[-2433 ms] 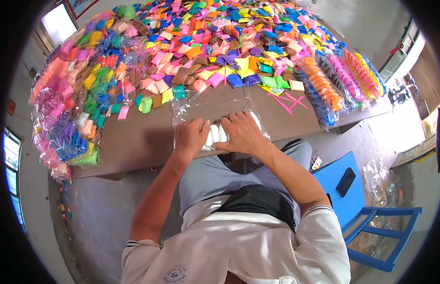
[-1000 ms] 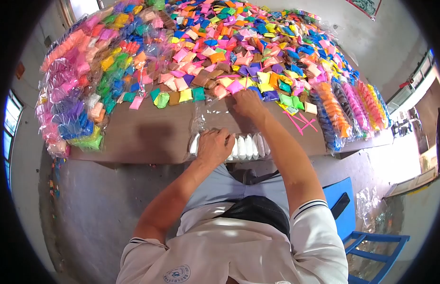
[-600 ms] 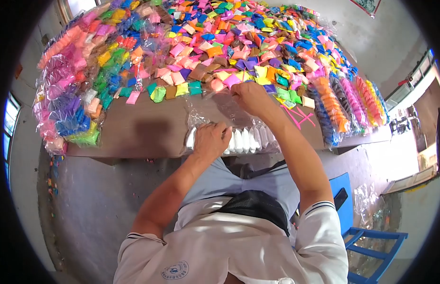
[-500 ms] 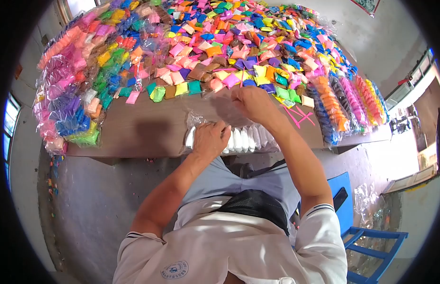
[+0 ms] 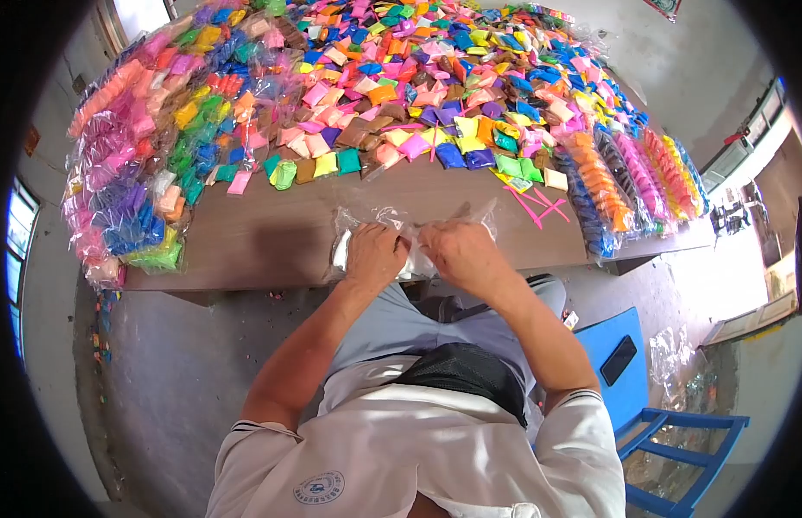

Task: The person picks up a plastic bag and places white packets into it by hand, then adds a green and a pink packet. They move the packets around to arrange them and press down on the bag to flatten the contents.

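Clear bag (image 5: 392,220), under both hands: glossy see-through film; white packets (image 5: 339,251) inside, by the left hand (image 5: 372,255).
Surface (image 5: 263,246): plain brown.
Loose packets (image 5: 418,86), beyond the hands: pink, orange, blue, yellow, purple, brown, green and teal, mixed.
Bagged bundles (image 5: 129,186), left of the left hand: pink, purple, blue, green, yellow.
Packed rows (image 5: 630,173), right of the right hand (image 5: 460,253): orange, blue, dark, pink, red with yellow.
Strips (image 5: 539,200), right of the right hand: bright pink.
Chair (image 5: 651,397), right of the right hand and nearer the person: blue; phone (image 5: 619,360) on it: black.
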### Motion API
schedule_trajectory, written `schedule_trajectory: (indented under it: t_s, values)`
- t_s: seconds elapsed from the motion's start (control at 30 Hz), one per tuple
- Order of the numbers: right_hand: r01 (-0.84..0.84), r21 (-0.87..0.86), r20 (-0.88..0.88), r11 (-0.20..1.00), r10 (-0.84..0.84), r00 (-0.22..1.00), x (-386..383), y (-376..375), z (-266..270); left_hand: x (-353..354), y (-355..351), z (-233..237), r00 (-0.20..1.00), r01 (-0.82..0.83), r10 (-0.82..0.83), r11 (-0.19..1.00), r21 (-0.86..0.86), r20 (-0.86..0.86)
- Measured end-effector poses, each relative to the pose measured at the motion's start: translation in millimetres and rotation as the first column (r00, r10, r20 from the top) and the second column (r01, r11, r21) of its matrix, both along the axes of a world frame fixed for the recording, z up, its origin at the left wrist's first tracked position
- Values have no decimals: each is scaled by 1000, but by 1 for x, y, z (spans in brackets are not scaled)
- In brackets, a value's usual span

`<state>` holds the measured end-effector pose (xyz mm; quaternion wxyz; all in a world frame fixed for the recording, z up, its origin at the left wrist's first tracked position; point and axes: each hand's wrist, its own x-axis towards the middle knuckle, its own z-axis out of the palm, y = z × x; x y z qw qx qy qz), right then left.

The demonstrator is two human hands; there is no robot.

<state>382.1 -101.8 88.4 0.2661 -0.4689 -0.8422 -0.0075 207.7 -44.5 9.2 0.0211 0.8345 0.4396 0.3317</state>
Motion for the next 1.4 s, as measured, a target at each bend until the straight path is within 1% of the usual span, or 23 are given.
schedule_trajectory:
  t_s: [0.03, 0.13, 0.27, 0.37, 0.47, 0.57, 0.67, 0.77, 0.87, 0.97, 1.07, 1.17, 1.4]
  values:
    - [0, 26, -7, 1000, 1, 1000, -4, -5, -3, 0, -1, 1, 1000, -5, 5, 1000, -9, -16]
    - [12, 27, -44, 1000, -11, 999, -10, -13, -32, -1, 0, -2, 999, 10, -11, 1000, -20, -43]
    - [115, 81, -43, 990, -112, 993, -19, -18, -53, -1, -4, 6, 999, 22, -24, 998, -60, -33]
    - [162, 110, -29, 981, -160, 987, -24, -24, -56, -6, -1, 8, 995, 59, -68, 992, -107, -77]
    - [132, 145, -69, 981, -123, 990, -24, -26, -56, -18, -3, 18, 978, 168, -190, 960, -222, -82]
    - [121, 206, -68, 971, -109, 992, -23, -25, -62, -28, -5, 28, 963, 257, -268, 939, -228, -16]
    - [119, 220, -45, 968, -112, 993, -22, -27, -65, -35, -6, 34, 960, 258, -279, 913, -318, -24]
    - [137, 252, -36, 958, -133, 991, -23, -28, -67, -40, -7, 37, 952, 277, -304, 899, -338, -27]
    - [142, 269, -23, 953, -141, 990, -21, -27, -69, -42, -15, 56, 963, 252, -263, 808, -532, 56]
    - [130, 265, -16, 955, -130, 991, -19, -26, -69, -49, -16, 47, 959, 283, -256, 854, -437, 119]
    - [123, 236, -25, 964, -121, 992, -18, -26, -65, -55, -14, 66, 978, 179, -210, 827, -534, 2]
    - [113, 248, -24, 962, -111, 994, -17, -23, -69, -72, -6, 49, 988, 144, -107, 906, -398, 114]
    - [97, 290, 19, 952, -107, 994, -16, -26, -67, -81, -4, 51, 957, 203, -72, 859, -470, 280]
